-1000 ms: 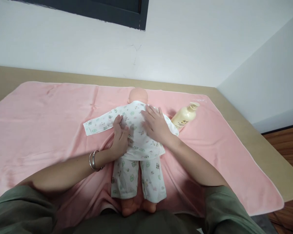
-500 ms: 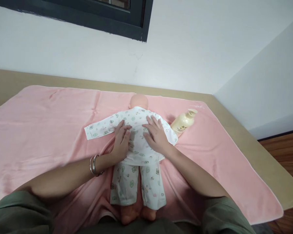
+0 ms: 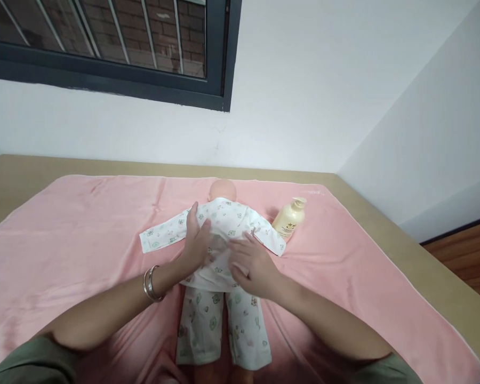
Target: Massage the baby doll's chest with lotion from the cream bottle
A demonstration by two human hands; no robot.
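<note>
A baby doll [image 3: 222,190] lies face down on a pink towel [image 3: 84,234], dressed in a white printed shirt [image 3: 228,221] and matching trousers [image 3: 220,325]. My left hand [image 3: 196,240] rests flat on the left side of the doll's back, fingers stretched toward the shoulder. My right hand [image 3: 250,261] lies flat on the lower back, fingers pointing left. Neither hand holds anything. Two bangles [image 3: 151,282] sit on my left wrist.
A cream pump bottle [image 3: 288,220] lies on the towel to the right of the doll. The towel covers a tan tabletop [image 3: 384,224] set against a white wall below a dark-framed window [image 3: 116,53]. Wooden floor shows at the right.
My right hand has slid down from the doll's upper right back to the lower back. My left hand has moved up toward the shoulder. The camera has tilted up, showing the window.
</note>
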